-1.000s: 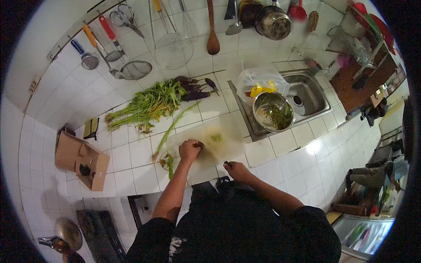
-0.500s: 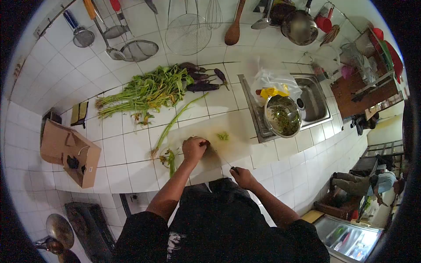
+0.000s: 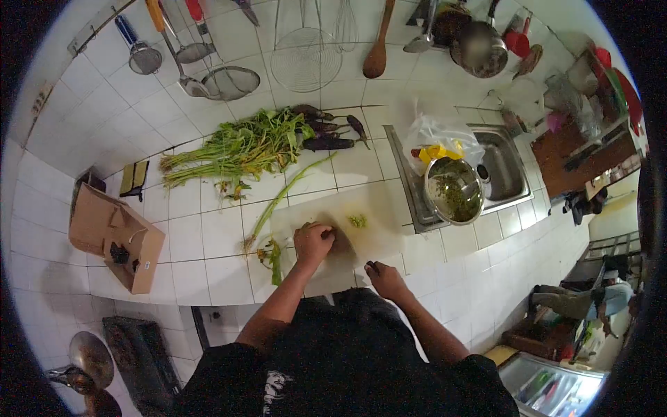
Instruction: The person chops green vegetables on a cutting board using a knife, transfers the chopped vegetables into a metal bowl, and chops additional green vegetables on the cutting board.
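Note:
My left hand [image 3: 314,242] is closed, with its fingers bunched on a pale cutting board [image 3: 381,201]. Something small and dark shows at its fingertips, but I cannot make out what it is. My right hand [image 3: 387,281] grips the dark handle of a knife [image 3: 374,265] at the board's near right edge. The blade points toward my left hand and is hard to see. A little heap of chopped green pieces [image 3: 358,221] lies on the board, beyond the blade. Left of the board rests a long green stalk [image 3: 283,196] with roots, and a loose leaf [image 3: 275,263] lies nearer me.
Leafy greens [image 3: 243,144] and several eggplants [image 3: 328,144] lie along the wall. On the right, a steel bowl [image 3: 455,191] of chopped greens stands beside the sink [image 3: 511,167]. An open cardboard box [image 3: 114,233] sits at left. Another person [image 3: 590,302] is far right.
The whole view has shifted slightly. My left hand stays bunched on the board and my right hand still grips the knife, with little movement of either.

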A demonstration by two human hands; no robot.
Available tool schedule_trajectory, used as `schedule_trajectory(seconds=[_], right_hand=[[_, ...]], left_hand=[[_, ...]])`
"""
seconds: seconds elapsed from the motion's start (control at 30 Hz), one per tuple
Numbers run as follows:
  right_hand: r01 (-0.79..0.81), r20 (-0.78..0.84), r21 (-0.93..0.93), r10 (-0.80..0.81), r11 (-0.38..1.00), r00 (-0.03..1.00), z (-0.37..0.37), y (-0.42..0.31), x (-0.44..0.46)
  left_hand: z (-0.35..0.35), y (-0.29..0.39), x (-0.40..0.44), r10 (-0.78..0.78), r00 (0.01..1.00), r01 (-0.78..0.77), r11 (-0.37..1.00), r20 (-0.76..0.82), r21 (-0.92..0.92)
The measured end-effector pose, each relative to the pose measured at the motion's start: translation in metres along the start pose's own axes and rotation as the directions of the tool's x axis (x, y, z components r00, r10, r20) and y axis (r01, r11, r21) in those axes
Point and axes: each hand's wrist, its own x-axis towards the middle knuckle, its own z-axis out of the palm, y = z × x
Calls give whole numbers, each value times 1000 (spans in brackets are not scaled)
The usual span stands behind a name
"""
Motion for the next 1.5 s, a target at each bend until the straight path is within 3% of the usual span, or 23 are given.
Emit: schedule_trajectory(seconds=[0.2, 0.27, 0.37, 0.47, 0.53, 0.77, 0.9, 0.97, 1.07, 1.2, 1.27, 1.43, 1.5], right_hand=[[45, -56, 161, -36, 986, 998, 1, 6, -12], [22, 65, 37, -25, 999, 998, 3, 10, -7], [18, 88, 77, -25, 997, 996, -1, -1, -11], [-27, 66, 39, 25, 999, 998, 7, -2, -10], [66, -72, 76, -61, 995, 996, 7, -4, -10], [61, -48, 105, -56, 993, 997, 14, -9, 5], [77, -68, 57, -73, 995, 995, 18, -9, 19], [48, -31, -46, -49, 998, 998, 16, 6, 16], [-15, -50, -41, 12, 999, 999, 0, 5, -3], [-90, -17, 39, 91, 995, 996, -4, -6, -15], [-52, -6, 53, 53, 997, 999, 1, -7, -16], [-31, 6, 71, 31, 997, 1000, 8, -2, -14], [66, -28, 41, -65, 997, 997, 7, -2, -13]], left_hand=[[10, -8, -3, 18, 1000, -18, 999, -8, 41], [9, -7, 3, 0, 999, 4, 996, -50, 89], [3, -6, 5, -15, 997, 12, 999, 72, 39], [6, -9, 5, -17, 999, 15, 999, 40, 49], [9, -13, 3, -23, 999, 21, 999, 34, 47], [6, -9, 6, -66, 996, 65, 998, 55, 20], [11, -15, 11, 4, 999, -7, 998, 42, 69], [7, -14, 7, -36, 998, 37, 999, 47, -18], [2, -9, 8, -110, 983, 123, 989, 149, -80], [2, -12, 8, -68, 987, 84, 991, 149, -102], [6, -17, 7, -56, 995, 54, 998, 85, 25], [10, -20, 9, -45, 992, 42, 999, 114, 23], [10, -21, 8, -45, 994, 44, 999, 97, 21]])
